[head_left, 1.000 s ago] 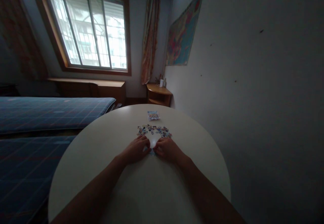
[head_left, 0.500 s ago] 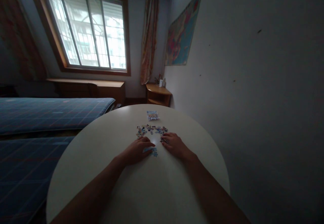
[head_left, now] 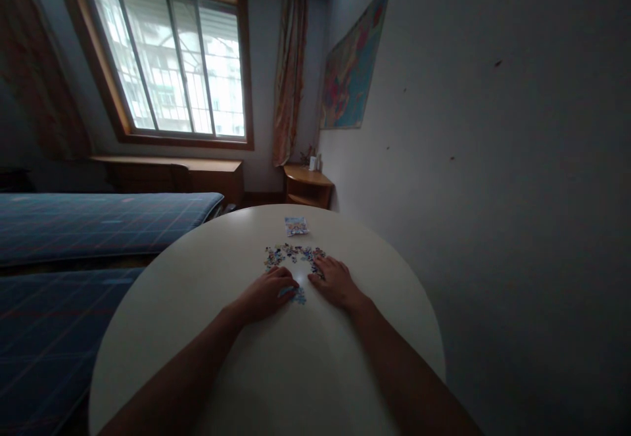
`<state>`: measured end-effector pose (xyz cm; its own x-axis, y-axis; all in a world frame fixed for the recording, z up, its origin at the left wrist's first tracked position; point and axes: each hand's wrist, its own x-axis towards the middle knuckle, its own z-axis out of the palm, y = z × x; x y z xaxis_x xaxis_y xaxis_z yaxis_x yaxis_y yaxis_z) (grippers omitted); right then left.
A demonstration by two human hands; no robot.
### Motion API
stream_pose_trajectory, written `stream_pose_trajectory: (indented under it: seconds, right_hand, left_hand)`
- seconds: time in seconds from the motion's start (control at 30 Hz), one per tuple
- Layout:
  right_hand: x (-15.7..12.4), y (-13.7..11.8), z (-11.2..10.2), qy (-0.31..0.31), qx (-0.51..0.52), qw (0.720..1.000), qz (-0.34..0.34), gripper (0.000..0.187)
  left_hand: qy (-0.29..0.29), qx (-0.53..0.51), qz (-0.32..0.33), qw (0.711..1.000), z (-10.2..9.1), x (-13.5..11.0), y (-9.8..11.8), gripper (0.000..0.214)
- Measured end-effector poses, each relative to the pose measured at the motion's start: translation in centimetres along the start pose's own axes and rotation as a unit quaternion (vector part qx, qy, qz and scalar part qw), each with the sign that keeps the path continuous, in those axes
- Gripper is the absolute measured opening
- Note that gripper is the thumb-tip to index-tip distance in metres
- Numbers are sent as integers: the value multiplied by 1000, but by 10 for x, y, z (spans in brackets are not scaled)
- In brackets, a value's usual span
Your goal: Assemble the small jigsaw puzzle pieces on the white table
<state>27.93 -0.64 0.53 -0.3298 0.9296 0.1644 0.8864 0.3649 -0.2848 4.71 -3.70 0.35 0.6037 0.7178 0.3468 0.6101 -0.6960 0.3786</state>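
Note:
A small patch of light blue jigsaw pieces (head_left: 300, 296) lies flat on the round white table (head_left: 296, 363). My left hand (head_left: 269, 292) holds its left side, with the thumb and curled fingers around it; part of the patch is hidden under the hand. Loose, mixed-coloured jigsaw pieces (head_left: 288, 250) form an arc beyond both hands. At the right end of that arc rests my right hand (head_left: 336, 282), palm down, its fingers apart over several pieces. Any piece beneath those fingertips is hidden.
A small printed packet (head_left: 296, 226) lies near the table's far side. Blue checked mattresses (head_left: 108, 222) stand along the left. To the right is a bare wall (head_left: 493, 239); a wooden corner shelf (head_left: 309, 175) stands behind the table.
My right hand has shifted slightly left, and its fingers have spread further over the loose pieces. The left hand stays at the blue patch.

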Motion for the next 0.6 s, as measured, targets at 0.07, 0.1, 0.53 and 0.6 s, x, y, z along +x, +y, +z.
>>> stream_pose_trajectory:
  seconds: [0.07,0.1,0.53,0.6]
  right_hand:
    - [-1,-1,-1,9,8,1000,-22,58]
    - [-1,-1,-1,13,14,999,-40,56]
    - [0,-5,5,-41,26,997,-58,67]
    - [0,-1,3,-43,17,998,-34,68]
  left_hand:
    - [-2,2,0,1000,0,0,0,23]
    - [-2,2,0,1000,0,0,1,23]
    - [2,-8,3,1000,-1,0,-1,22]
    - [8,-4,-3,1000,-1,0,-5,22]
